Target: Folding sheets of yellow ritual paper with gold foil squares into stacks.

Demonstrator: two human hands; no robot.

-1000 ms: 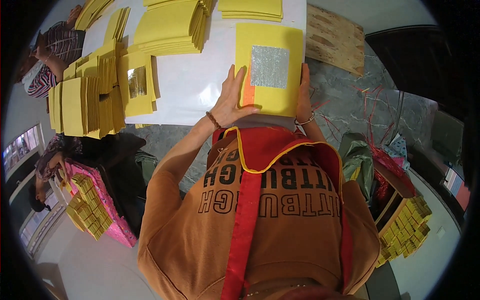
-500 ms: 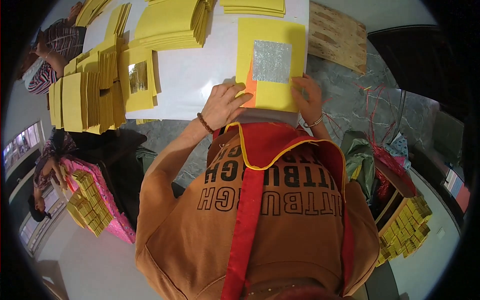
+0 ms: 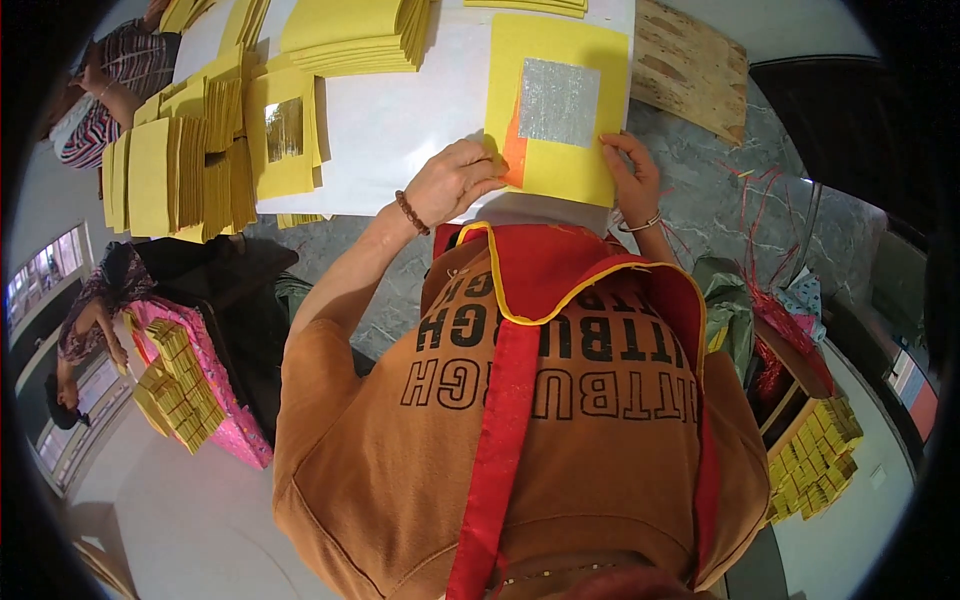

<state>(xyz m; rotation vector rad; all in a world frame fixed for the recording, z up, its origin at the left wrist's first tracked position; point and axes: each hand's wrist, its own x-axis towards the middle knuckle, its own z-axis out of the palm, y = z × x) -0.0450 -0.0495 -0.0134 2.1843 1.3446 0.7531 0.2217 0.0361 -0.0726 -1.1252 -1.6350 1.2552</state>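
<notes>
A yellow paper sheet (image 3: 563, 172) with a silver square (image 3: 560, 102) lies before me at the right end of the white table. Along its left side runs an orange paper strip (image 3: 515, 152). My left hand (image 3: 458, 186), with a beaded bracelet at the wrist, pinches the strip's lower end at the sheet's lower left corner. At the sheet's right edge is my right hand (image 3: 634, 180), its fingers apart and the fingertips touching the paper.
Thick stacks of yellow paper (image 3: 352, 38) stand on the white table (image 3: 400, 115), more at its left end. One sheet there bears a gold square (image 3: 284, 130). A wooden board (image 3: 690, 68) is at right. Other people (image 3: 118, 95) are at left, near yellow bundles (image 3: 185, 385).
The view has shifted a little. My left fingers have drawn together into a pinch on the orange strip's lower end. My right hand still touches the sheet's right edge.
</notes>
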